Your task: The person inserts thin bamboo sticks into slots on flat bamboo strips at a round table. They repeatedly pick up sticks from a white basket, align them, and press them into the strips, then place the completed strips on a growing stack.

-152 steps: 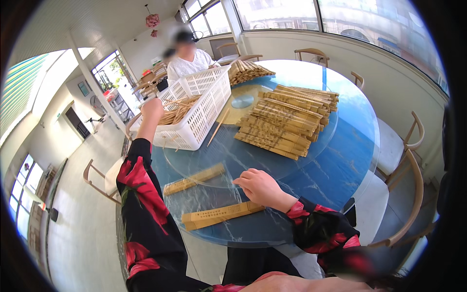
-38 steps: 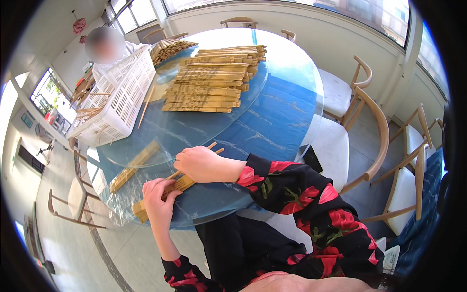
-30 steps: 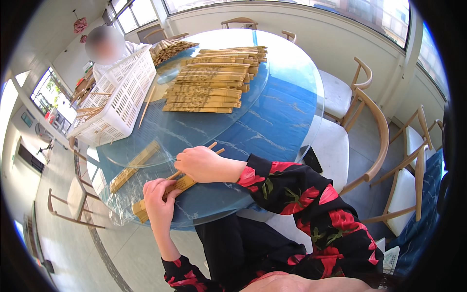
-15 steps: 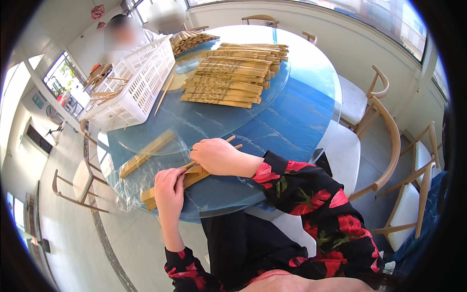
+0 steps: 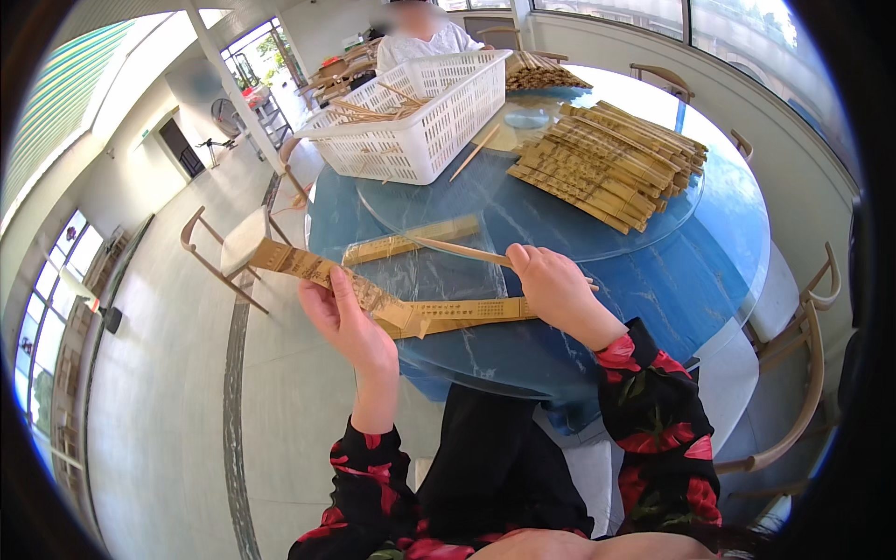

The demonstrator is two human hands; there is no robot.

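While the left hand (image 5: 350, 322) pinched a brown printed paper sleeve (image 5: 313, 269), thumb on the upper face and fingers beneath, the right hand (image 5: 560, 294) was closed around slender wooden chopsticks (image 5: 462, 250); from my position the exact count could not be told. The sleeve was held at the near left edge of the table, aslant, its flap end toward the lower right; the chopsticks pointed left, clear of the sleeve, with a short end projecting behind the right fist. Below the hands, brown printed sleeves (image 5: 471, 310) lay flat near the table's edge; just beyond them, a pack in clear plastic (image 5: 411, 239) rested on the blue round table (image 5: 709, 247). Farther out stood a white slotted basket (image 5: 408, 145), loose sticks (image 5: 359, 114) inside; one single stick (image 5: 474, 154) lay beside it; to its right, a broad heap of filled sleeves (image 5: 611, 163) was stacked; across the table sat a person in white (image 5: 420, 42).
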